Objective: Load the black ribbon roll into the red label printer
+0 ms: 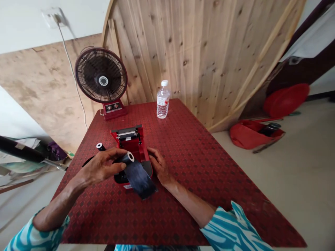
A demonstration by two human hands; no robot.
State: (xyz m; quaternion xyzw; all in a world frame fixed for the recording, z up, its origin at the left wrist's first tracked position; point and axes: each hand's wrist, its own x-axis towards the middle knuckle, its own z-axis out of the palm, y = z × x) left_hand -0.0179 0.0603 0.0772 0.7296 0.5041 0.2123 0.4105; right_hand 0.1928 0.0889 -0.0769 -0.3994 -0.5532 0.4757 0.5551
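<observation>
A red and black printer (146,149) sits on the table with its lid (127,134) raised. My left hand (103,165) pinches a roll of black ribbon (127,158) between thumb and fingers, above the printer's open body. A loose tail of shiny black ribbon (141,181) hangs from the roll over the printer's front edge. The white core faces right. My right hand (159,165) lies along the printer's right side, fingers spread and touching it. Beyond my left hand is a second small black roll (100,146) with a white core, partly hidden.
A dark red fan (101,78) stands at the table's back left corner. A clear water bottle (162,101) with a white cap is near the back edge. The patterned red table (199,181) narrows away from me. A red bag (246,136) lies on the floor at right.
</observation>
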